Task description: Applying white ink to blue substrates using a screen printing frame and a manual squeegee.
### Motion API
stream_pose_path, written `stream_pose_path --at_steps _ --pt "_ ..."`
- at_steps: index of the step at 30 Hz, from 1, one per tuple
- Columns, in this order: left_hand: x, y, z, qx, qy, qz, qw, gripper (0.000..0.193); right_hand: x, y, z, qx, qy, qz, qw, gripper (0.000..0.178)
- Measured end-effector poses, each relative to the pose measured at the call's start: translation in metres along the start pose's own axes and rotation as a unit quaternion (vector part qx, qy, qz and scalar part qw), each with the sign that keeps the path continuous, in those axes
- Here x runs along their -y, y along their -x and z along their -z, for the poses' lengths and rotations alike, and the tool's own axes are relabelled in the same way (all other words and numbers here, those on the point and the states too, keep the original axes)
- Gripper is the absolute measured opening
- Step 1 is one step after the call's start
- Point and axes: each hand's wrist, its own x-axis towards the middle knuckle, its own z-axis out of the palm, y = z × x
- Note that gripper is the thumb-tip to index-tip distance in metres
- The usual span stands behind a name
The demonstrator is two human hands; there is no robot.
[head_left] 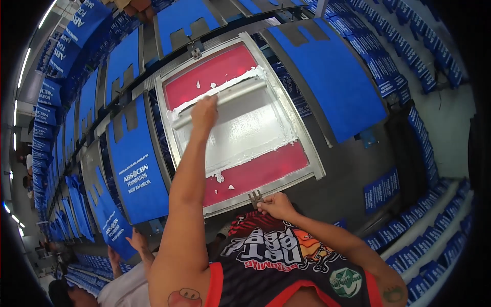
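My left hand (pixel 205 111) is closed on a long pale squeegee (pixel 243 95), which lies across the upper part of a printing screen. The screen has a light metal frame (pixel 298 118) with red-pink areas (pixel 266 173) at its top and bottom ends. Between them is a whitish, glossy panel (pixel 245 133). Thick white ink (pixel 279 145) is smeared along the panel's edges, with small blobs on the red. My right hand (pixel 277 206) pinches a small forked metal bracket (pixel 255 197) at the frame's near edge.
Blue bag pieces (pixel 327 77) lie on dark boards on both sides of the screen. At lower left, another person's hands (pixel 137 242) hold a blue printed bag (pixel 113 227). Racks of blue printed pieces (pixel 409 51) stand at right. A metal bracket (pixel 195 51) sits at the frame's far edge.
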Motion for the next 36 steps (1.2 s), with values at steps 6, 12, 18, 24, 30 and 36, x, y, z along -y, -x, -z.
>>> stream_pose_path --at_steps 6,12,18,24,30,36 --pt "-0.055 0.051 0.038 0.069 0.043 0.049 0.996 0.030 0.016 -0.004 0.014 0.032 0.096 -0.031 0.994 0.025" --pt "0.026 0.030 0.122 0.228 0.172 0.225 0.932 0.045 0.064 -0.002 0.092 0.039 0.167 -0.007 0.985 0.036" --pt "0.105 0.109 0.086 0.109 0.582 0.463 0.659 0.046 0.035 -0.055 0.207 -0.338 0.395 0.024 0.854 0.042" --pt "0.082 0.114 0.071 0.040 0.583 0.458 0.669 0.034 0.004 -0.068 0.187 -0.292 -0.013 0.004 0.956 0.051" --pt "0.080 0.114 0.120 -0.017 0.589 0.418 0.691 0.041 0.056 -0.043 0.165 -0.289 -0.005 0.048 0.956 0.050" --pt "0.070 0.099 0.112 0.031 0.610 0.417 0.673 0.042 0.062 -0.001 0.169 -0.305 -0.071 0.064 0.948 0.051"
